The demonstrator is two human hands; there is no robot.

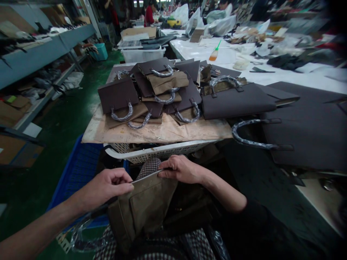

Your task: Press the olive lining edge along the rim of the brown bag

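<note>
On my lap lies a handbag panel with an olive-brown fabric lining, its top edge running between my two hands. At the left end of that edge, my left hand pinches it between thumb and fingers. The other end is gripped by my right hand, thumb below and fingers above. A plastic-wrapped handle hangs at the lower left of the panel. Dark material on the lap, right of the lining, is too dim to make out.
Ahead, a wooden board bears several dark brown bag pieces with wrapped handles. Below it sit a white plastic basket and a blue crate. Large dark bag panels lie right. A glue bottle stands on the white table.
</note>
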